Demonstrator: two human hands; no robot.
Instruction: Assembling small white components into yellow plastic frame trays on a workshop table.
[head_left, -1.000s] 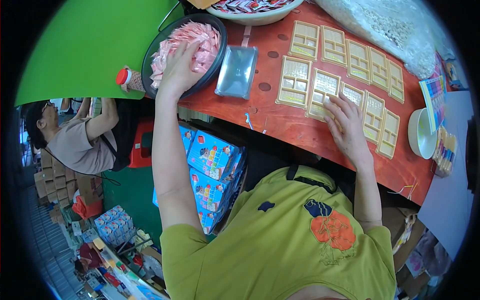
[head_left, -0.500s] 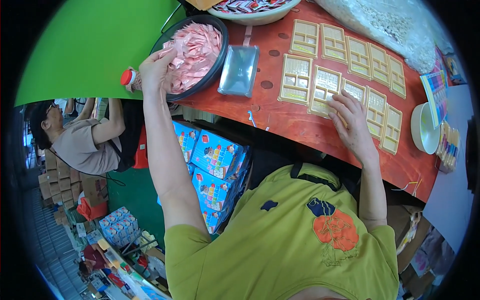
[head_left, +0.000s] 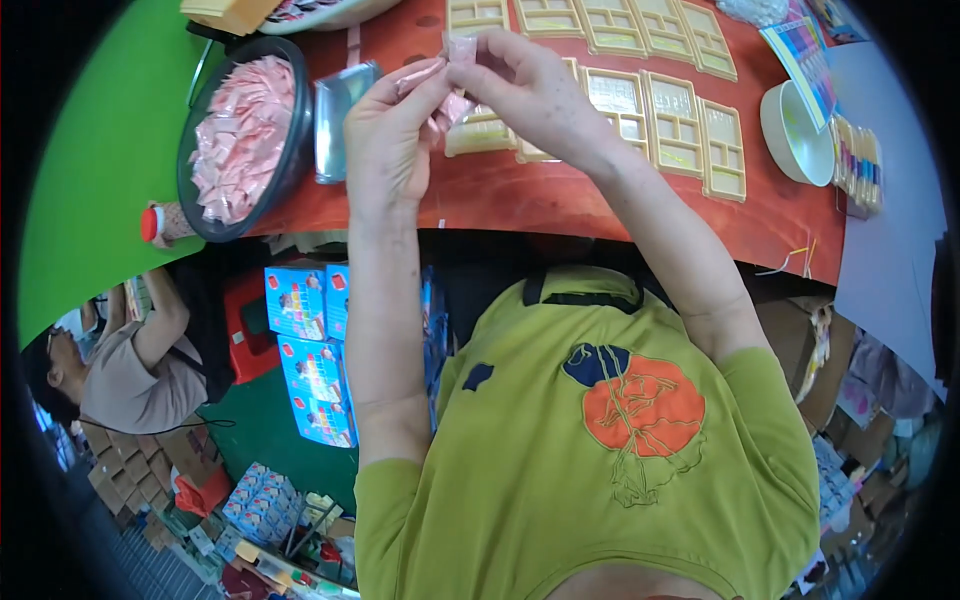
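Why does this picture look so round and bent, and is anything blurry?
Head view: a fisheye lens bows the red table edge and leaves black corners. Daylight is even, with soft shadows under the table. The left hand and right hand, holding a pink packet, look slightly soft; the black bowl is sharp.

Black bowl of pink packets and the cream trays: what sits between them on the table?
In the head view, a shiny silver rectangular container lies between the black bowl and the cream trays.

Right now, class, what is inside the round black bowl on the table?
The black bowl is heaped with small pink packets. They cover its bottom, so anything beneath them is hidden. Both hands, left hand and right hand, hold one packet elsewhere.
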